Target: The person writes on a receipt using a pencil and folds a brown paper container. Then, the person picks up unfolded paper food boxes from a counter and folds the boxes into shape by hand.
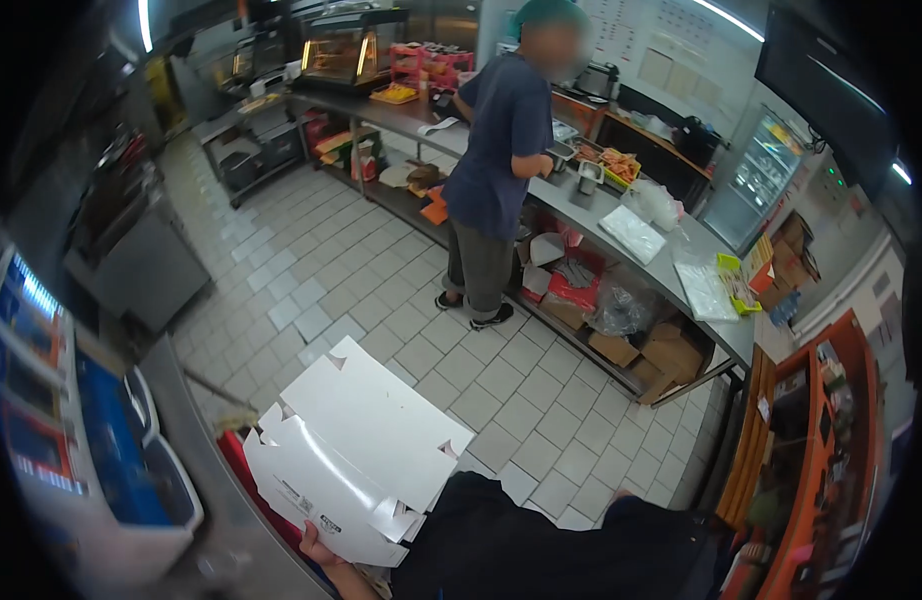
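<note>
My left hand (pixel 319 548) is closed on the near edge of a flat white cardboard box blank (pixel 371 400), at the lower left. The cardboard has cut tabs and slots along its sides, fold lines, and small black printing near my fingers. Part of it overlaps something red (pixel 266 500) beside a metal counter (pixel 216 480). Of my right hand only a small patch of skin (pixel 622 493) seems to show at the edge of dark clothing (pixel 561 550); its fingers are hidden.
A person (pixel 496 150) stands at a long steel counter (pixel 591 215) bearing food trays, plastic bags and a yellow basket (pixel 736 285). Cardboard boxes (pixel 661 360) fill its lower shelf. Blue bins (pixel 116 440) stand at left, an orange shelf unit (pixel 811 460) at right. Tiled floor (pixel 321 260) lies between.
</note>
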A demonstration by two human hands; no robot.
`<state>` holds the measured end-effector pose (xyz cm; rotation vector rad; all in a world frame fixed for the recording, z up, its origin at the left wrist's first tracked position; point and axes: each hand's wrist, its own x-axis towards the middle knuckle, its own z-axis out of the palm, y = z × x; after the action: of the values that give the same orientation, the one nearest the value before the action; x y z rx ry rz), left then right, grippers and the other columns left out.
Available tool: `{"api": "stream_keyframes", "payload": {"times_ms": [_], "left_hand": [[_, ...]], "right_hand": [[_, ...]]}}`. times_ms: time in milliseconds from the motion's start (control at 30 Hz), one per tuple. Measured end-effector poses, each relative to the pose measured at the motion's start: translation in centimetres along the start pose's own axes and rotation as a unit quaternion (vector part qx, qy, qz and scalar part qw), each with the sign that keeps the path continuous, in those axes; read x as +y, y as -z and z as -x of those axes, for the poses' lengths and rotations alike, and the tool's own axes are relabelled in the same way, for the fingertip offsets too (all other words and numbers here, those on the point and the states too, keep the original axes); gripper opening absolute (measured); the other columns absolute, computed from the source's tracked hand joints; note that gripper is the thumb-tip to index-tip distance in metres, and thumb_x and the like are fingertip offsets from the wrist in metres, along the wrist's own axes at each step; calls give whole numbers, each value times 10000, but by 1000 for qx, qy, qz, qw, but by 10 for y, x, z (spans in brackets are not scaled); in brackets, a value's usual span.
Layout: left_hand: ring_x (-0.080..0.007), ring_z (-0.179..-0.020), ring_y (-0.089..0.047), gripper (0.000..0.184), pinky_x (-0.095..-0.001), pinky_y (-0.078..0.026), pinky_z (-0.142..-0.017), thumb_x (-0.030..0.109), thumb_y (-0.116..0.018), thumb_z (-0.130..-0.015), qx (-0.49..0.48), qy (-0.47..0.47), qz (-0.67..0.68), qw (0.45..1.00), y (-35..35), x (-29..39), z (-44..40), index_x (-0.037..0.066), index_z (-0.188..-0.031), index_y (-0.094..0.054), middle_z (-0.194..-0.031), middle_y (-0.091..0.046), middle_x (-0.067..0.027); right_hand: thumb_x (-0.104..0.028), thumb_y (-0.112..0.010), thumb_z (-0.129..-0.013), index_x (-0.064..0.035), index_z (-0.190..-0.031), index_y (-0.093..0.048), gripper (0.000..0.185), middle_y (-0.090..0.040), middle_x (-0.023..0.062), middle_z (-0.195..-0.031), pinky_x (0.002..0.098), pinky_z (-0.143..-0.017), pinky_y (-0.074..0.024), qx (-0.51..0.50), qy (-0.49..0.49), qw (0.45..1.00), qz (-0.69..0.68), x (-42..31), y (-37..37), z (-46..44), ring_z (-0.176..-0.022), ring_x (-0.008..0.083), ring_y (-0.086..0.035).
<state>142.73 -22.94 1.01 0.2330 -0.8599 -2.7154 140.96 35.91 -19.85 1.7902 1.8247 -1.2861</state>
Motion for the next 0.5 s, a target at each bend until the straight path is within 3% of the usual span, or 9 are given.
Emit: {"api": "stream_keyframes", "payload": {"times_ms": [133, 200, 267, 367, 400, 433, 467, 500], "left_hand": [[-340, -1180, -563, 591, -455, -442, -1023, 313, -494, -957, -78, 73, -12, 994, -5, 31, -134, -35, -1420, -380, -1343, -542, -192], [-332, -1180, -560, 585, -449, -432, -1028, 323, -484, -961, -50, 67, -30, 996, -17, 32, -197, -35, -1415, -389, -1339, -544, -189], [-327, -1176, -559, 586, -445, -427, -1031, 329, -483, -962, -64, 69, -25, 995, 8, 24, -271, -37, -1411, -394, -1335, -547, -185], [-318, -1170, -556, 586, -435, -418, -1033, 339, -481, -963, -96, 75, 4, 993, -11, 10, -363, -43, -1400, -406, -1322, -554, -177], [-314, -1169, -554, 584, -430, -415, -1032, 343, -480, -963, -116, 82, 25, 990, -26, 6, -388, -47, -1393, -414, -1313, -559, -172], [-314, -1169, -554, 584, -430, -415, -1032, 343, -480, -963, -119, 90, 28, 988, -28, 3, -408, -47, -1393, -414, -1313, -559, -172], [-314, -1160, -558, 586, -427, -423, -1021, 349, -486, -961, -107, 90, 1, 990, -26, 7, -434, -50, -1385, -421, -1299, -565, -174], [-315, -1151, -562, 589, -424, -432, -1009, 356, -491, -958, -96, 88, -28, 991, -24, 13, -462, -54, -1377, -429, -1285, -572, -176]], "right_hand": [[-431, -568, -924, -42, -1329, -102, 730, -660, 179, -1083, 427, -692, -539, 95, -112, 989, 34, 41, 41, 23, -845, 310, -677], [-437, -572, -920, -56, -1317, -189, 669, -662, 162, -1085, 436, -727, -530, 120, -153, 980, 52, 46, 42, 40, -877, 313, -669], [-443, -575, -916, -71, -1304, -277, 615, -663, 145, -1088, 446, -761, -521, 122, -176, 974, 73, 35, 24, 49, -909, 316, -661], [-452, -580, -911, -92, -1285, -407, 547, -665, 121, -1091, 460, -812, -508, 83, -155, 975, 133, 4, -32, 36, -957, 321, -649], [-455, -582, -909, -99, -1279, -451, 530, -666, 112, -1092, 464, -830, -503, 62, -128, 975, 170, -5, -55, 15, -972, 323, -645], [-458, -583, -907, -106, -1273, -495, 515, -667, 104, -1094, 469, -847, -499, 3, -15, 955, 296, -24, -88, -15, -988, 324, -641], [-461, -585, -905, -114, -1267, -538, 503, -668, 96, -1095, 474, -864, -494, -55, 200, 847, 489, -35, -133, -70, -1004, 326, -637], [-464, -587, -903, -121, -1260, -582, 495, -668, 87, -1096, 479, -881, -490, -37, 404, 674, 617, -65, -179, -103, -1020, 328, -633]]}}
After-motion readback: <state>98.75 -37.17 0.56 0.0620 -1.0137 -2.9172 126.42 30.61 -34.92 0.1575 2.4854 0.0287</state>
